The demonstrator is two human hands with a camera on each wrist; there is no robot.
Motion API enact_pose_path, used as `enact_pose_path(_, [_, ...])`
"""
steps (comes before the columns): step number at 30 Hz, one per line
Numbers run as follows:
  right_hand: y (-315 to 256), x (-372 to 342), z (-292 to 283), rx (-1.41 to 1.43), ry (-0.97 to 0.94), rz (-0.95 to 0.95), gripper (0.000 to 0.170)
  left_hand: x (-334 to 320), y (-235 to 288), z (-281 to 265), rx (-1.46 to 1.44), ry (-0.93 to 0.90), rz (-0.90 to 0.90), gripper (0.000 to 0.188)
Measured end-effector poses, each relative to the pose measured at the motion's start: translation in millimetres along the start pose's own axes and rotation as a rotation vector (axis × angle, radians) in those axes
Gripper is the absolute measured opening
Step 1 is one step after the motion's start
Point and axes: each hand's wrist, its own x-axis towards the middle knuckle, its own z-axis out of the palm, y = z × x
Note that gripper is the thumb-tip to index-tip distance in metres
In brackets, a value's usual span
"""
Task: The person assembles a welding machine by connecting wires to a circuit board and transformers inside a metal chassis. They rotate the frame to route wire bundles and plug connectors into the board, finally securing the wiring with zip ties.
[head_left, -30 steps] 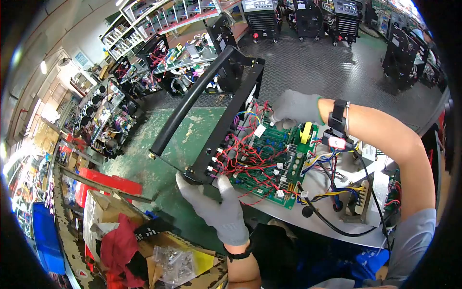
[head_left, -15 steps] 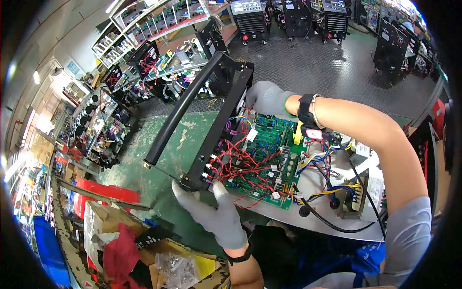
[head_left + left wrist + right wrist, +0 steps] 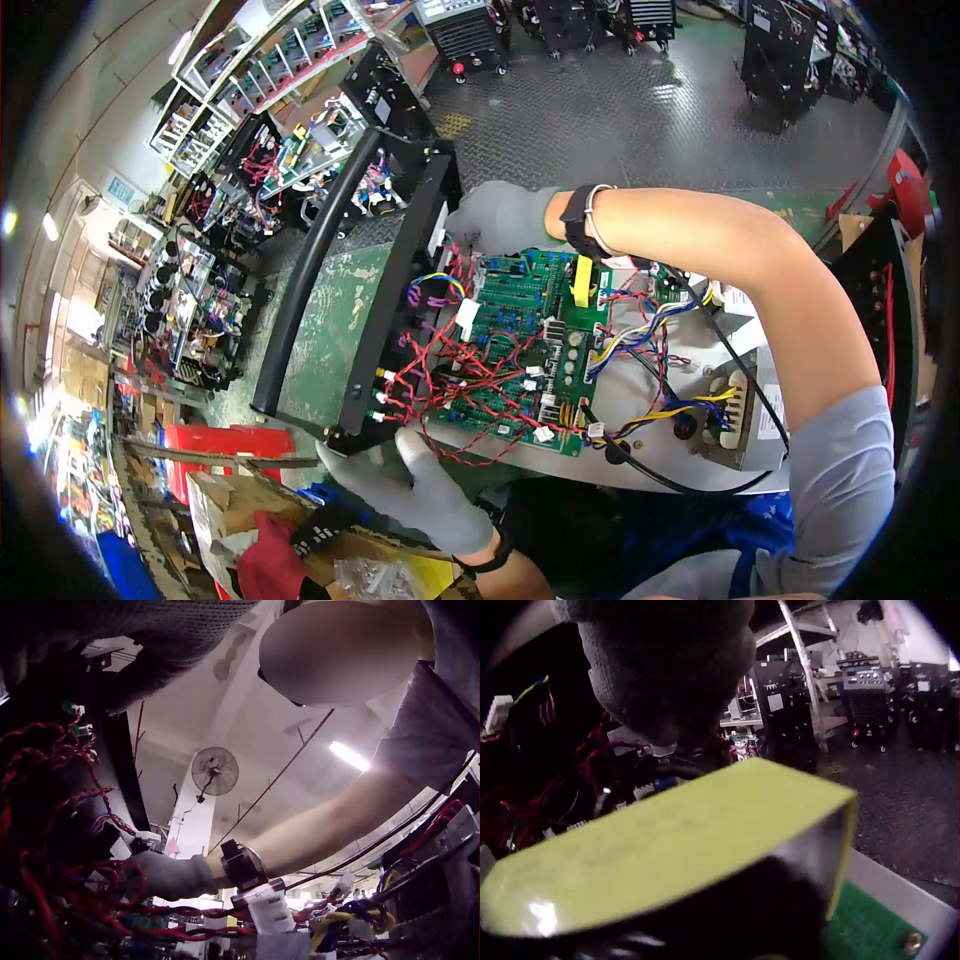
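Observation:
A black panel [image 3: 395,300] with a long black bar handle [image 3: 318,260] stands at the left edge of a metal base plate [image 3: 650,462]. My gloved left hand [image 3: 415,495] holds the panel's near lower corner between thumb and fingers. At its far end my gloved right hand [image 3: 500,218] grips the panel, fingertips partly hidden. A green circuit board [image 3: 515,300] lies on the plate, with tangled red wires [image 3: 440,365] running to the panel. The right wrist view shows the right glove [image 3: 667,664] beyond a yellow-wrapped part [image 3: 682,832].
A metal block with terminals [image 3: 735,425] and a black cable [image 3: 690,490] are at the plate's right. Below left are an open carton [image 3: 215,515] and a red object [image 3: 220,450]. Shelving [image 3: 270,60] and black machines [image 3: 465,40] stand farther back.
My right hand has moved from over the board's far edge to the panel's far end. The panel and board have shifted left in view; my left hand stays at the near corner.

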Motion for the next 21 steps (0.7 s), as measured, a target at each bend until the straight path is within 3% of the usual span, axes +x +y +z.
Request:
enact_pose_path(1, [3.2,-0.2,7.4,0.038,0.087,-0.031,0.020,-0.2,-0.4,-2.4,0.105,0.001,-0.030,0.071])
enact_pose_path(15, [12.2,19.8,10.8,0.095,-0.101,-0.050,0.021,-1.7,7.1,13.6,0.033,0.015,0.066,0.070])
enact_pose_path(18, [6.6,14.1,6.9,0.111,-0.105,-0.012,0.022,-3.0,9.6,12.7,0.066,0.004,0.003,0.069])
enact_pose_path(21, [2.3,13.0,3.0,0.134,-0.105,0.072,0.024,-2.5,2.8,13.5,0.027,0.012,0.068,0.069])
